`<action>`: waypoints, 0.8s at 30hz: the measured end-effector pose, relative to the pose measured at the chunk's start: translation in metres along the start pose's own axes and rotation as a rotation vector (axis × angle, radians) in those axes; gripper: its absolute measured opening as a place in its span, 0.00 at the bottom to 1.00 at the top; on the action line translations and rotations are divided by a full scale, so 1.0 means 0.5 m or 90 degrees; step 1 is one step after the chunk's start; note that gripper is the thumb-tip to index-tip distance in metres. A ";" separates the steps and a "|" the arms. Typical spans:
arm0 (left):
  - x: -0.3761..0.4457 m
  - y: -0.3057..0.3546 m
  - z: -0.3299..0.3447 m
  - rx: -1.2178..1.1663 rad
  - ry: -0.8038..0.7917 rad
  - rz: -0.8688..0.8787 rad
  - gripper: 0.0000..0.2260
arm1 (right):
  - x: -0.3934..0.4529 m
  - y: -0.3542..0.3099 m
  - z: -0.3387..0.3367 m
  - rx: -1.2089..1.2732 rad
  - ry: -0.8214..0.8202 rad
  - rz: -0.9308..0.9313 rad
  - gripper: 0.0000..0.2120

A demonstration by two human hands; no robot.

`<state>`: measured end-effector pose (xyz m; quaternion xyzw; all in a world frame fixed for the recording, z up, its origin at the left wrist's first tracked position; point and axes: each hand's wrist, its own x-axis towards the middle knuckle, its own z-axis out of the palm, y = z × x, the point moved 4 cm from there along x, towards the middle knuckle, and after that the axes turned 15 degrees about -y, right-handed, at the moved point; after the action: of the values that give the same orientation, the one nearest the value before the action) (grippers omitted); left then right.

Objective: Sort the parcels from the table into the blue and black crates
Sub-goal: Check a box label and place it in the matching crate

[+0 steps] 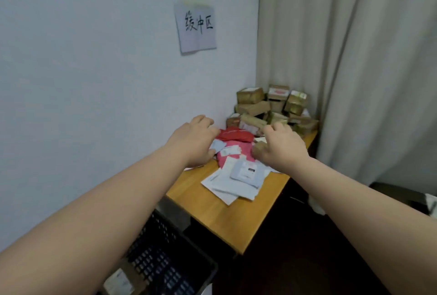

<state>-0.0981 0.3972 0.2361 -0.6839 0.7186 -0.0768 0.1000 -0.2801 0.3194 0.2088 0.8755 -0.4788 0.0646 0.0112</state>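
A wooden table [222, 221] stands in the corner with a heap of parcels on it. A red mailer [235, 135] and a pink mailer [223, 161] lie between my hands. In front of them are white envelopes [227, 190] and a grey labelled mailer [247, 172]. My left hand [194, 140] hovers with fingers apart, its thumb at a pale blue envelope [218, 145]. My right hand [281, 145] curls over a small brown box [259, 146]; its palm hides the grip. The black crate [170, 261] is at bottom left with a labelled parcel [118, 280] inside. No blue crate is in view.
Several brown cardboard boxes [272, 107] are stacked at the table's far end against the wall. A paper sign [196, 27] hangs on the wall. A beige curtain [354, 69] closes off the right side. A dark object [402, 196] sits low at right.
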 end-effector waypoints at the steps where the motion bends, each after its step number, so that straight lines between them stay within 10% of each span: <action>1: 0.038 0.031 -0.033 -0.006 0.006 0.008 0.23 | 0.009 0.041 -0.026 -0.005 0.015 0.001 0.18; 24: 0.678 0.272 -0.162 0.039 -0.023 0.071 0.25 | 0.303 0.580 -0.039 0.067 0.011 0.031 0.19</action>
<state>-0.2649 0.0637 0.2677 -0.6404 0.7512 -0.0809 0.1381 -0.4449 0.0369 0.2347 0.8625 -0.4955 0.0976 -0.0323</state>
